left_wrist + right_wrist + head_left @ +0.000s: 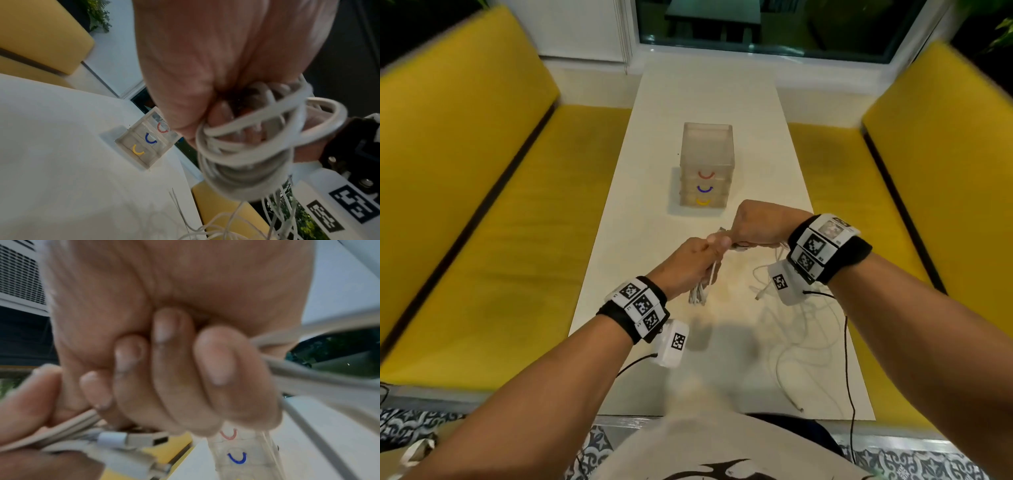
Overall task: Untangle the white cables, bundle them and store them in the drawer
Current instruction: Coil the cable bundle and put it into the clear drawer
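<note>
Left hand (690, 263) clamped on coiled cables (244, 155), right hand (758, 224) gripping cable end (115, 438); drawers (706, 164) mid-table (709, 99), loose cable (801, 329) near right edge

Both bare forearms wear black wristbands (856, 257) carrying white blocks printed with black square markers (642, 304); thin black cables (847, 359) trail off. A pale printed shirt (722, 455) below.
</note>
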Demonstrator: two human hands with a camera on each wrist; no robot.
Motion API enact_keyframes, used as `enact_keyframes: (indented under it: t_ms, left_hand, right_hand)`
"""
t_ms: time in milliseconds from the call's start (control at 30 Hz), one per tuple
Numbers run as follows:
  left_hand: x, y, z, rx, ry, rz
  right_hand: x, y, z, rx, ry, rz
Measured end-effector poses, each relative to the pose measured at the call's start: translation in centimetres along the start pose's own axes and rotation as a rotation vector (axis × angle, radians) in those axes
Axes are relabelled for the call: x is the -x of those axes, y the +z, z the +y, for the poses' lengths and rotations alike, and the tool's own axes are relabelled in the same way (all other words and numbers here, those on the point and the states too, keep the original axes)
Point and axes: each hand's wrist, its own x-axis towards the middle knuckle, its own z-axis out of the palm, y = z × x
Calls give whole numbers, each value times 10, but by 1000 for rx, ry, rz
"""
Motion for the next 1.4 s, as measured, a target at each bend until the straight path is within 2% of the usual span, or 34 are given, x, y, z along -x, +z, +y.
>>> enact_keyframes:
  t_ms: [100, 300, 467, 567, 667, 733, 867, 967, 1033, 1100, 1200, 1267, 1300, 1400]
  left_hand:
    - [-2, 0, -1, 25, -23, 14]
    - [-4, -4, 3, 96, -53, -54]
    - [-6, -16, -2, -48, -77, -71]
    - [-4, -30, -5, -109, -87, -68]
    - [-5, -34, -6, -49, -80, -29]
    - [-9, -27, -7, 35, -75, 55]
    - [-22, 1, -13, 161, -132, 351]
    - [-28, 16, -10, 247, -112, 512]
    - [-30, 19, -7, 326, -100, 554]
    - [-31, 23, -3, 540, -77, 493]
    - [-32, 26, 1, 847, 31, 373]
    - [-34, 26, 2, 863, 71, 357]
    - [-35, 25, 2, 801, 66, 362]
    - [-37, 20, 1, 597, -58, 402]
  right_hand:
    - [-5, 5, 1, -52, 2, 57]
    - [-12, 10, 2, -25, 10, 115]
    - [-6, 1, 5, -70, -8, 69]
    - [1, -13, 8, -106, -5, 118]
    - [4, -17, 5, -139, -1, 175]
    - [1, -10, -1, -145, -12, 256]
    - [-3, 25, -8, -105, -88, 456]
    - [1, 52, -15, -141, -178, 480]
    - [2, 66, -20, -197, -223, 492]
    - [-4, 74, -22, -292, -213, 525]
    - [-11, 81, -23, -364, -190, 585]
    - [-14, 83, -21, -328, -188, 624]
    - [-13, 84, -19, -289, -196, 631]
    - [-11, 89, -14, -154, -225, 548]
